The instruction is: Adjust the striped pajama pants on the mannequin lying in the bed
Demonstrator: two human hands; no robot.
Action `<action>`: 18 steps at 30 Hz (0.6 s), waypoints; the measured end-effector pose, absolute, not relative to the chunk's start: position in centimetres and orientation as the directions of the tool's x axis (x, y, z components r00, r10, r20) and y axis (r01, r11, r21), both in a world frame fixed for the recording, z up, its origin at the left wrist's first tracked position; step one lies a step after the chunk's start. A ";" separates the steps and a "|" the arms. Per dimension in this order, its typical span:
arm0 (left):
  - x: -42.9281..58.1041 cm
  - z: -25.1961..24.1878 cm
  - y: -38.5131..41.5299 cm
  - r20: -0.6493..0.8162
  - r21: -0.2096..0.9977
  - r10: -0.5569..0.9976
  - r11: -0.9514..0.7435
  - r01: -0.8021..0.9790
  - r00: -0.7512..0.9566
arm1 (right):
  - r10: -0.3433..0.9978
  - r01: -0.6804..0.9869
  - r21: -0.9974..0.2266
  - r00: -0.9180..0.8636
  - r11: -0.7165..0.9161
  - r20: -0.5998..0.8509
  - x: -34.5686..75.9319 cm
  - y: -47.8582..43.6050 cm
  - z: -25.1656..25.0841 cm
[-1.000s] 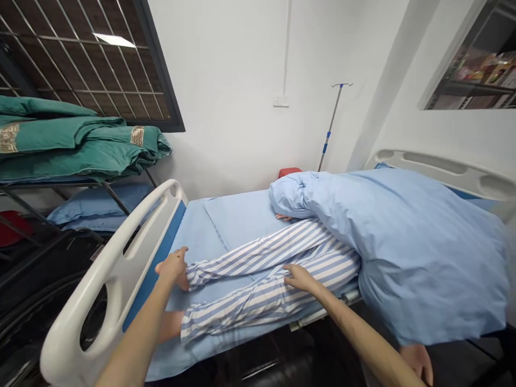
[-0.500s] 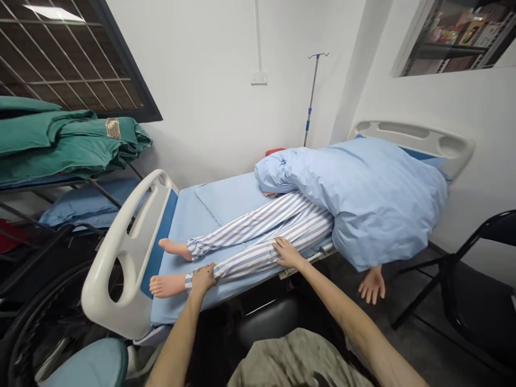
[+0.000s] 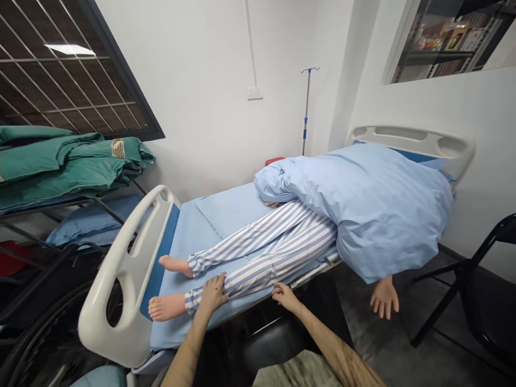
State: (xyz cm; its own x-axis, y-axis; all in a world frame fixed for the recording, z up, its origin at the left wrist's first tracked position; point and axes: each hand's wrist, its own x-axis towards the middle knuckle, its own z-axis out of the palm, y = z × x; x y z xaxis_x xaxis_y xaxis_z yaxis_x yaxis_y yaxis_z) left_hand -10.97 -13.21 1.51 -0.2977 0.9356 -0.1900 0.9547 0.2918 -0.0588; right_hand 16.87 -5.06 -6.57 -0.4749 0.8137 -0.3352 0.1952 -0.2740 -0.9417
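Observation:
A manikin in blue-and-white striped trousers (image 3: 266, 244) lies on a hospital bed (image 3: 209, 220) with a light blue sheet. Its bare feet (image 3: 166, 306) point at the white footboard (image 3: 124, 279). A light blue quilt (image 3: 363, 204) covers its upper body, and one manikin hand (image 3: 385, 297) hangs off the near side. My left hand (image 3: 213, 293) lies on the near trouser leg just above the ankle, fingers curled over the cloth. My right hand (image 3: 283, 294) rests at the bed's near edge beside the thigh, fingers bent; whether it grips anything is unclear.
Folded green quilts (image 3: 68, 161) lie on a rack at the left, with blue pillows (image 3: 88, 220) below. A wheelchair wheel (image 3: 44, 333) stands by the footboard. An IV pole (image 3: 306, 107) is at the far wall. A black chair (image 3: 479, 290) stands at the right.
My left hand went from the far ankle to the near trouser leg. My right hand slid off the thigh down to the bed's near edge. The view pulled back from the bed.

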 end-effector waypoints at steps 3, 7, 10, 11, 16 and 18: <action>-10.4 1.3 -12.0 -0.235 -0.035 0.925 0.298 0.954 -0.298 | 0.762 0.085 -0.895 -0.494 -0.437 -0.419 15.6 -4.8 -5.6; -11.3 0.9 -11.4 -0.290 -0.077 0.895 0.331 0.940 -0.339 | 0.714 0.079 -0.837 -0.483 -0.541 -0.507 14.7 -5.4 -5.3; -12.0 1.3 -11.2 -0.341 -0.093 0.882 0.313 0.945 -0.325 | 0.684 0.111 -0.829 -0.512 -0.548 -0.520 13.9 -6.1 -5.4; -12.2 1.7 -11.1 -0.358 -0.096 0.876 0.309 0.946 -0.323 | 0.671 0.102 -0.825 -0.531 -0.556 -0.518 13.6 -6.1 -5.3; -12.8 6.5 -11.1 -0.340 -0.079 0.884 0.313 0.946 -0.321 | 0.624 -0.122 -0.727 -0.620 -0.676 -0.477 12.8 -4.5 -3.7; -13.0 9.0 -11.3 -0.298 -0.063 0.908 0.290 0.955 -0.295 | 0.655 -0.266 -0.675 -0.628 -0.688 -0.420 12.7 -3.3 -2.6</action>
State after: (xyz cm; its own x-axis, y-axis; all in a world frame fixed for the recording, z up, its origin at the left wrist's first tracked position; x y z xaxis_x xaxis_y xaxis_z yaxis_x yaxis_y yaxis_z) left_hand -12.97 -11.30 9.00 -0.2949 0.9077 -0.2985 0.9551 0.2896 -0.0630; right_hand 12.70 -3.29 -2.63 -0.6279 0.6549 -0.4205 -0.2662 -0.6884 -0.6747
